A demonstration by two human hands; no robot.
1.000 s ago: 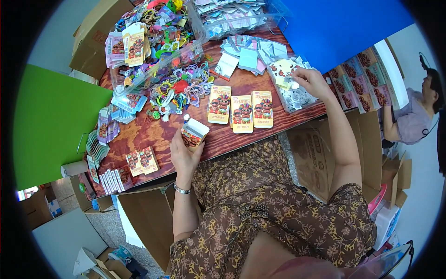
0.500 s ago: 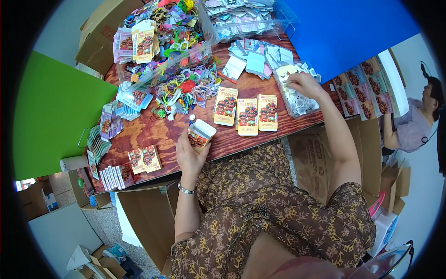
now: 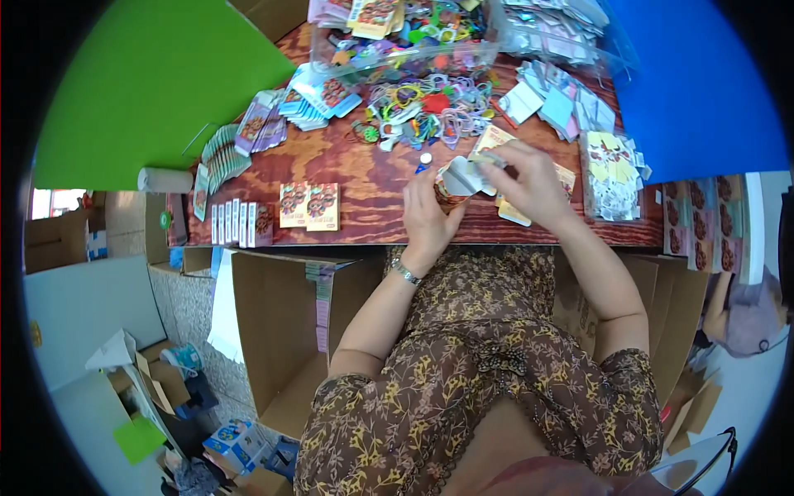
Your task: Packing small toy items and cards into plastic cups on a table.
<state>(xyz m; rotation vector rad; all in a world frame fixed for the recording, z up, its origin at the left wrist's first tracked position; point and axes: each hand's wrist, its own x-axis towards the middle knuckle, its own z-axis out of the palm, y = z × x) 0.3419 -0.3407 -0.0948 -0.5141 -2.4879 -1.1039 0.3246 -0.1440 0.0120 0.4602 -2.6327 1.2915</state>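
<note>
My left hand is closed around a small card box, its white top flaps raised. At the box's mouth, my right hand pinches with thumb and fingers; what it holds is too small and covered to make out. Partly hidden behind and under the right hand are yellow picture boxes lying on the table. Right of that hand stands a clear tub of small white and yellow packets. Just beyond the left fingertips are a small white round piece and a blue bit.
Two yellow-red boxes lie at the left, beside a row of boxes on edge and fanned cards. Farther back are a heap of colourful bands and trinkets and clear bins. An open cardboard carton stands below the table edge.
My right hand has left the tub of packets and come left to the mouth of the box in my left hand. The whole view has turned and shifted.
</note>
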